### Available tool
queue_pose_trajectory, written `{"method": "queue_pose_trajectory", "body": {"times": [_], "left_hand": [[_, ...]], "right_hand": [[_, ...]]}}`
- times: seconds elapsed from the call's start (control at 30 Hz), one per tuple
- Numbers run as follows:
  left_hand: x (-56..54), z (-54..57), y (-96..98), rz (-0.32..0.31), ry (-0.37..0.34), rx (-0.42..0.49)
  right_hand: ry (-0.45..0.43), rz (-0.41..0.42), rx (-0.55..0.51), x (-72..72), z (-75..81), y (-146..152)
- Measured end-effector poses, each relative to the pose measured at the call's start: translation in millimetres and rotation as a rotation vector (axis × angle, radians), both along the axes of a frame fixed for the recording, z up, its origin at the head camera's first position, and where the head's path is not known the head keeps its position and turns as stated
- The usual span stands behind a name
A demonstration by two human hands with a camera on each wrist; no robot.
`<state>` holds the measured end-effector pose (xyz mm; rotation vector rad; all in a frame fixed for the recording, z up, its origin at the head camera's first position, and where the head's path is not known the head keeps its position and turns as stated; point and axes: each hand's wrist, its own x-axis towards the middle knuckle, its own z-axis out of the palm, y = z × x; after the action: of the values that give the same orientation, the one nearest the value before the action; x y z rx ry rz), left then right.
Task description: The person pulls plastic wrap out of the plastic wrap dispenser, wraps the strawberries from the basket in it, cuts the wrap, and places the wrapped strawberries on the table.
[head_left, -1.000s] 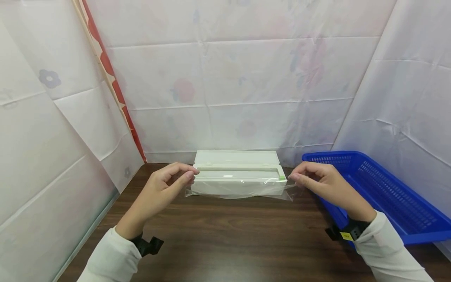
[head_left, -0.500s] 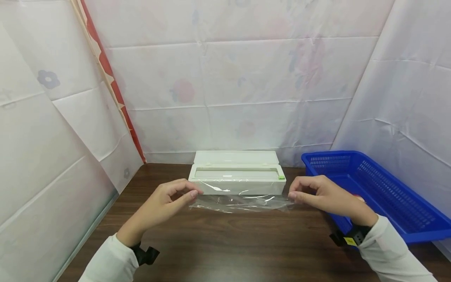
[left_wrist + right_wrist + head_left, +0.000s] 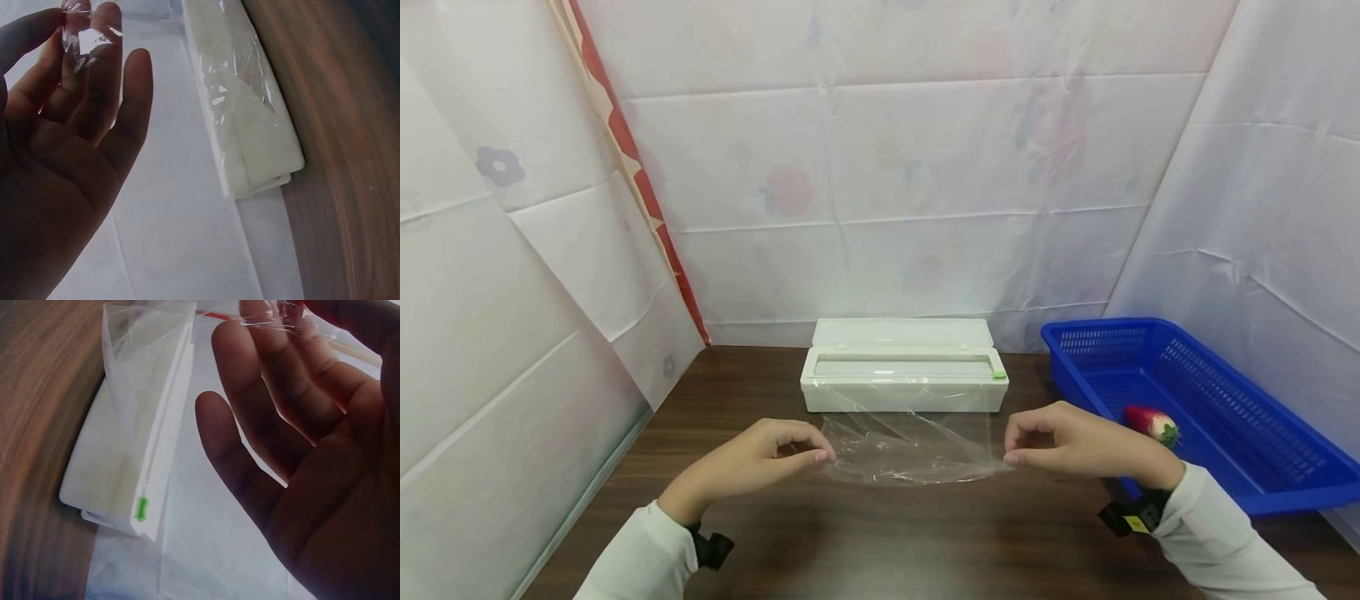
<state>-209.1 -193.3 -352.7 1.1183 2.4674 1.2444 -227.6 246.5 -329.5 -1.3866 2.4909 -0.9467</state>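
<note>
A sheet of clear plastic wrap [image 3: 910,450] stretches toward me from a white wrap dispenser box [image 3: 904,397], whose lid [image 3: 902,333] stands up at the back. My left hand [image 3: 760,458] pinches the sheet's near left corner between thumb and forefinger. At the near right corner, my right hand [image 3: 1075,446] pinches it the same way. In the left wrist view the crumpled wrap [image 3: 90,37] shines at the fingertips. The right wrist view shows a small green slider [image 3: 142,509] at the end of the box.
A blue plastic basket [image 3: 1232,400] stands on the right, with a red and pale strawberry-like item [image 3: 1152,425] inside it. The brown wooden table [image 3: 880,550] lies under everything. Patterned white sheets [image 3: 925,167] hang at the back and on both sides.
Both hands have moved toward me and down, drawing a longer length of wrap out of the box. The red item in the basket has come into view from behind the right hand.
</note>
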Motion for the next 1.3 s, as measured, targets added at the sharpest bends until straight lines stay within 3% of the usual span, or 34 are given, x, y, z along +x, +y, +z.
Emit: {"method": "queue_pose_trajectory", "body": {"times": [0.2, 0.4, 0.6, 0.9, 1.17, 1.3], "left_hand": [[-1.5, -11.1, 1.4, -0.010, -0.010, -0.070], [-0.9, -23.0, 1.7, -0.069, 0.008, -0.113], [-1.4, -32.3, 2.5, -0.108, 0.074, -0.160], [0.7, -36.9, 4.6, -0.116, 0.064, -0.185], [1.6, -38.5, 5.5, -0.116, 0.016, -0.199], [-2.6, -40.3, 6.5, -0.075, 0.071, -0.199]], "right_hand": [[-0.112, 0.046, 0.005, -2.0, -11.3, -4], [-0.065, 0.097, 0.010, -1.0, -24.0, -10], [-0.106, 0.110, 0.035, 0.4, -36.7, -14], [-0.070, 0.105, 0.070, -0.3, -54.5, -19], [-0.069, 0.097, 0.077, -1.7, -57.8, -22], [-0.059, 0.031, 0.096, -4.7, -59.8, -21]]}}
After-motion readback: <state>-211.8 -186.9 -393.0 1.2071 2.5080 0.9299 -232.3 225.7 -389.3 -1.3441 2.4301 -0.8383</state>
